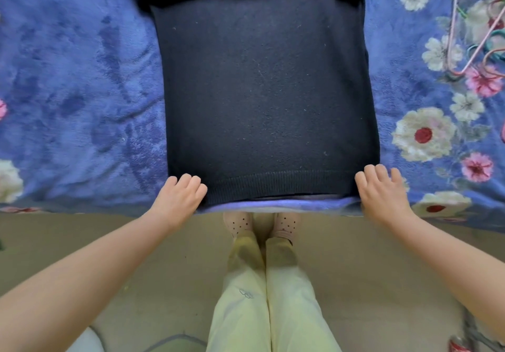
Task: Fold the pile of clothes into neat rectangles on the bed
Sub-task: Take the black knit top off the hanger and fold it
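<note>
While both arms reach forward, left hand (179, 197), right hand (381, 191) grip sweater (265, 92) hem corners

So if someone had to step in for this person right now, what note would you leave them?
Left hand: fingers curled at the near left corner of the dark sweater's hem.
Right hand: same at the near right corner.
The sweater lies flat on the blue floral blanket, sides apparently tucked in, far end bunched.
Hangers lie far right.
Done: narrowed to a strip, it seems.
Left: probably fold the hem away toward the top, then do other clothes; none are in view.
</note>
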A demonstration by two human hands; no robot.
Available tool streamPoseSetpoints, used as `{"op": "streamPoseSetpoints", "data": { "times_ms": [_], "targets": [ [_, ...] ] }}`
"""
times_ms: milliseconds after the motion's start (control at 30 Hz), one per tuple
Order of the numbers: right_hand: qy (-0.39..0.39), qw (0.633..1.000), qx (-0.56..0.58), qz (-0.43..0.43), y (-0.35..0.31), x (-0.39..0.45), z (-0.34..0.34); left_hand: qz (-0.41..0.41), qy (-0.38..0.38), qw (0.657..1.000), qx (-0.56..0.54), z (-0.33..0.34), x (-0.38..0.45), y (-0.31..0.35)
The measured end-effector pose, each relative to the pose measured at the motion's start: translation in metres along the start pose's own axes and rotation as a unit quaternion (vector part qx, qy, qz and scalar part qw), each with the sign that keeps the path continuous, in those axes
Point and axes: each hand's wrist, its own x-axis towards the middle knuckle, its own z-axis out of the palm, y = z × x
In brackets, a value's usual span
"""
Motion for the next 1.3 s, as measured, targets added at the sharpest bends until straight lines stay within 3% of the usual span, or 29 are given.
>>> {"op": "streamPoseSetpoints", "data": {
  "times_ms": [67,133,233,300,333,400,467,533,600,667,700,767,800,900,1033,1100,1167,1233,1300],
  "targets": [
    [0.058,0.998,0.026,0.007,0.004,0.003,0.005,0.000,0.086,0.995,0.049,0.006,0.003,-0.005],
    [0.071,0.996,0.050,-0.007,0.012,0.013,0.004,0.005,0.146,0.989,0.031,0.016,0.003,-0.012],
    [0.056,0.992,0.092,-0.070,0.025,0.037,-0.016,0.048,0.186,0.979,-0.069,0.010,0.006,-0.023],
    [0.014,0.983,0.150,-0.103,0.029,0.058,-0.038,0.004,0.178,0.962,-0.206,-0.006,0.009,-0.031],
    [-0.022,0.975,0.189,-0.112,0.028,0.069,-0.052,-0.068,0.160,0.933,-0.316,-0.020,0.009,-0.035],
    [-0.121,0.941,0.315,-0.039,0.031,0.086,-0.071,-0.240,0.142,0.809,-0.517,-0.042,0.011,-0.043],
    [-0.224,0.863,0.437,0.115,0.038,0.102,-0.084,-0.268,0.085,0.735,-0.617,-0.060,0.014,-0.053],
    [-0.223,0.822,0.493,0.178,0.044,0.116,-0.098,-0.256,0.014,0.703,-0.663,-0.076,0.019,-0.065],
    [-0.260,0.803,0.493,0.213,0.046,0.129,-0.114,-0.233,-0.056,0.743,-0.625,-0.086,0.023,-0.078],
    [-0.383,0.793,0.435,0.190,0.040,0.136,-0.126,-0.194,-0.128,0.805,-0.546,-0.089,0.026,-0.087],
    [-0.446,0.792,0.386,0.160,0.036,0.138,-0.130,-0.179,-0.177,0.812,-0.527,-0.091,0.024,-0.092],
    [-0.525,0.805,0.253,0.111,0.026,0.138,-0.131,-0.162,-0.293,0.793,-0.510,-0.092,0.018,-0.092],
    [-0.554,0.795,0.220,0.114,0.019,0.138,-0.134,-0.140,-0.348,0.792,-0.481,-0.094,0.014,-0.093],
    [-0.664,0.702,0.211,0.149,-0.002,0.131,-0.141,-0.062,-0.464,0.821,-0.327,-0.096,0.008,-0.088],
    [-0.758,0.621,0.177,0.088,-0.026,0.110,-0.140,-0.023,-0.550,0.803,-0.231,-0.096,0.006,-0.086],
    [-0.733,0.647,0.191,0.090,-0.027,0.116,-0.142,-0.037,-0.542,0.806,-0.235,-0.099,0.011,-0.094],
    [-0.664,0.720,0.184,0.084,-0.012,0.130,-0.143,-0.069,-0.494,0.825,-0.266,-0.107,0.025,-0.107],
    [-0.571,0.786,0.207,0.115,0.016,0.153,-0.144,-0.121,-0.385,0.858,-0.319,-0.120,0.040,-0.126],
    [-0.462,0.806,0.304,0.213,0.048,0.174,-0.145,-0.213,-0.239,0.863,-0.391,-0.132,0.055,-0.151]
  ]
}}
